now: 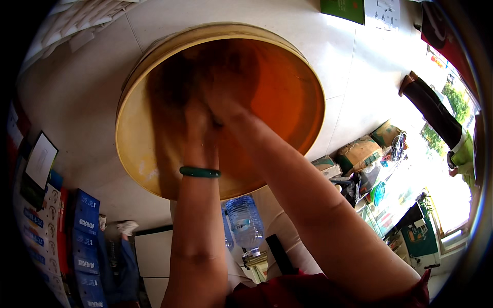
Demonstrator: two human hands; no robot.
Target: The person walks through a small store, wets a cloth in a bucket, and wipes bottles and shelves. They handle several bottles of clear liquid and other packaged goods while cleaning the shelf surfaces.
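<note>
Both arms reach down into a large round container (125, 148) with a yellowish rim and an orange-brown inside. My left hand (196, 104), on the arm with a green bangle (200, 172), is low inside it, close beside my right hand (221, 94). Deep shadow and blur cover the fingers of both hands. Dark material (175, 82) lies around them at the container's far left; what it is, I cannot tell. Whether either hand holds anything does not show.
Large water bottles (245, 221) lie just below the container. Stacked blue boxes (86, 246) stand at lower left, near a person's legs (125, 265). Cardboard boxes (358, 154) and bags are piled at right. Another person's green sleeve (464, 154) shows at far right.
</note>
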